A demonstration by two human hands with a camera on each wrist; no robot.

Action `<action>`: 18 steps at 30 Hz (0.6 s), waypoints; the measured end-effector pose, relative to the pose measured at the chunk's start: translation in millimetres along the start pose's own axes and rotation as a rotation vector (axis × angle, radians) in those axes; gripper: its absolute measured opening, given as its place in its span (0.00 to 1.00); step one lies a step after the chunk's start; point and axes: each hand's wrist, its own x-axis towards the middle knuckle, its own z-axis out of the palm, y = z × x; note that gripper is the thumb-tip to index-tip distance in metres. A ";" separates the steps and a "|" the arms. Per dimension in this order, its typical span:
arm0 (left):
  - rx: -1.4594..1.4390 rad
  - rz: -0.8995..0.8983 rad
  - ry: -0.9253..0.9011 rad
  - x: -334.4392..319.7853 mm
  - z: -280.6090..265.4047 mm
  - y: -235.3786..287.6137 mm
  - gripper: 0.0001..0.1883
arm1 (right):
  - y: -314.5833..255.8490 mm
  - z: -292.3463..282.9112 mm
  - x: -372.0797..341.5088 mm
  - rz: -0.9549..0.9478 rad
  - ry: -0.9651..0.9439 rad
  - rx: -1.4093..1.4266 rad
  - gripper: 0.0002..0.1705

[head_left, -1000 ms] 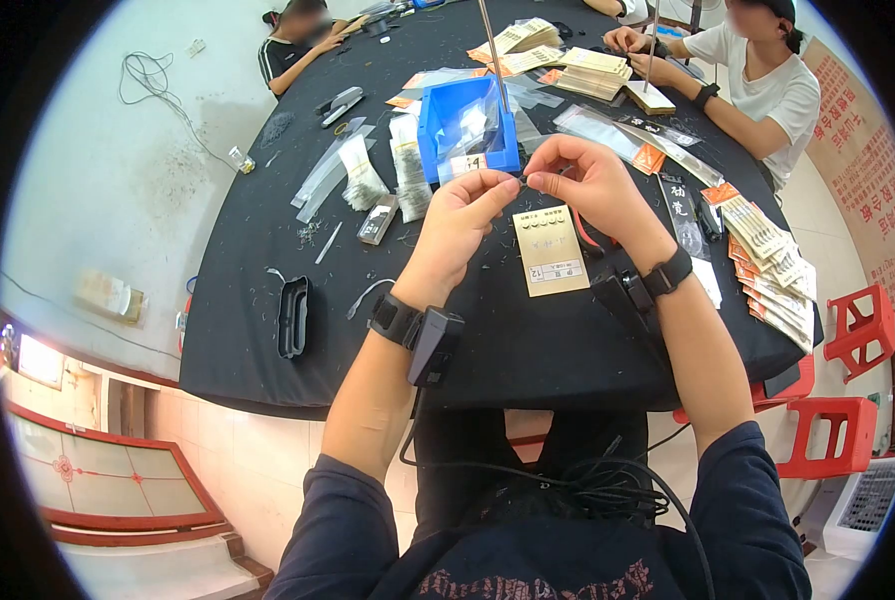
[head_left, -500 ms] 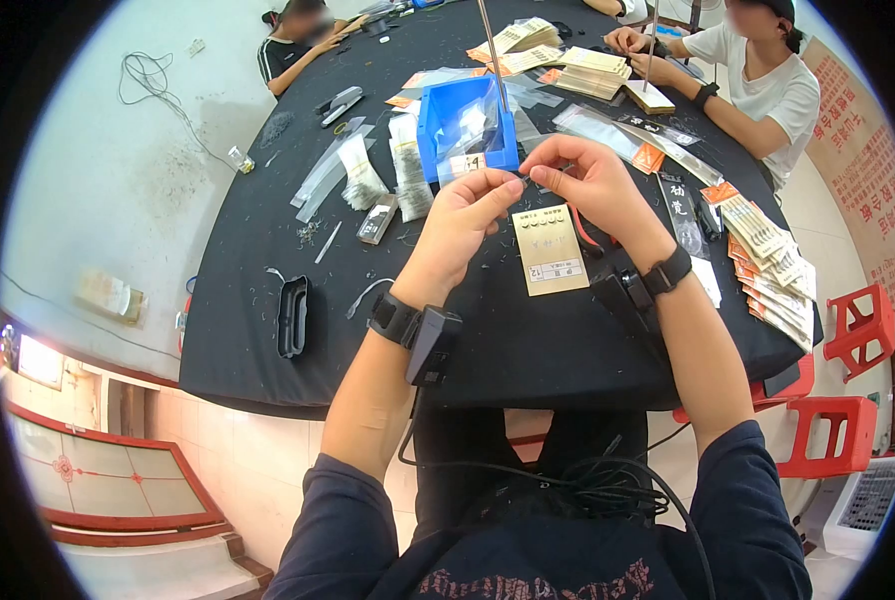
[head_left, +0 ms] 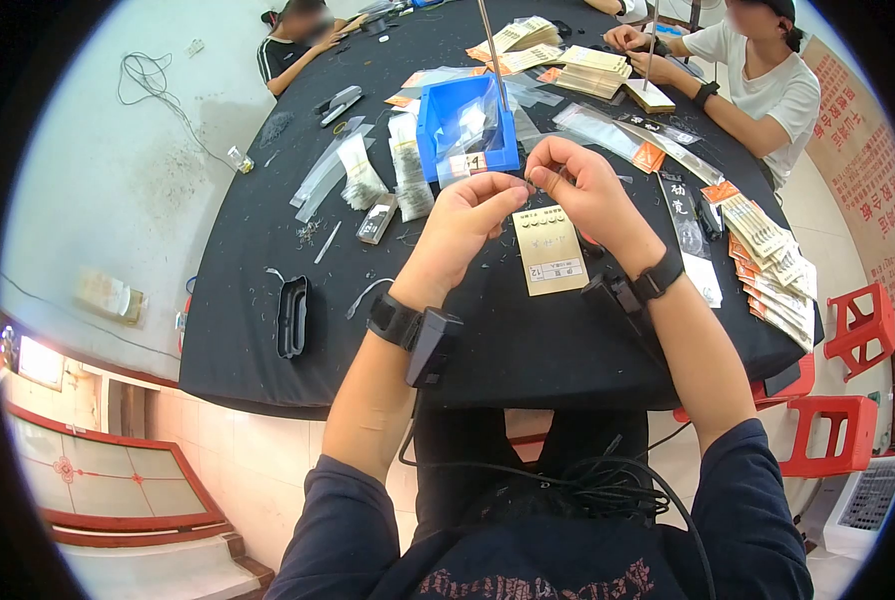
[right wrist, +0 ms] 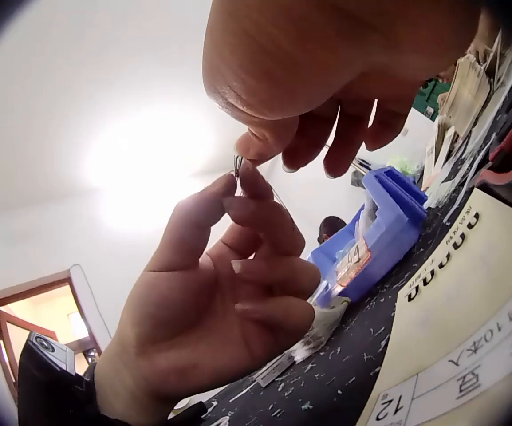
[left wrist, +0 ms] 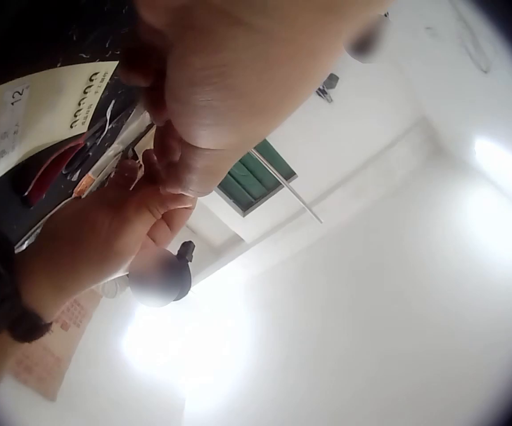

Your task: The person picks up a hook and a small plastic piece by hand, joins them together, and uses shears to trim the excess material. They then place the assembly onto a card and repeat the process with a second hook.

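My left hand and right hand meet fingertip to fingertip above the black table, in front of the blue bin. In the right wrist view, a tiny dark fishing hook shows between the thumb and forefinger tips of both hands. A thin line trails from it beside the left forefinger. The left hand's other fingers are bent towards the palm. Just below the hands lies a cream card with a row of dark hook shapes and a label reading 12. A red-handled tool lies beside the card, partly hidden by the right hand.
Left of the bin stand clear bags of fine strands, a small grey box and a stapler. A black tray lies nearer. Stacked packed cards cover the right edge. Two people sit across the table.
The right hand has turned slightly, its wrist shifting a little left and covering more of the red-handled tool. Both hands' fingertips have moved slightly right and stay together.
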 end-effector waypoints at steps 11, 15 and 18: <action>0.280 0.233 0.101 3.1 0.8 -8.7 0.09 | -6.6 -0.7 -0.5 0.012 0.029 -0.130 0.06; 0.449 0.286 0.154 3.0 0.2 -9.2 0.08 | -7.8 -0.4 -0.7 0.002 0.035 -0.176 0.06; 0.554 0.330 0.210 3.3 0.7 -9.7 0.07 | -7.1 0.4 -0.9 -0.003 0.038 -0.184 0.06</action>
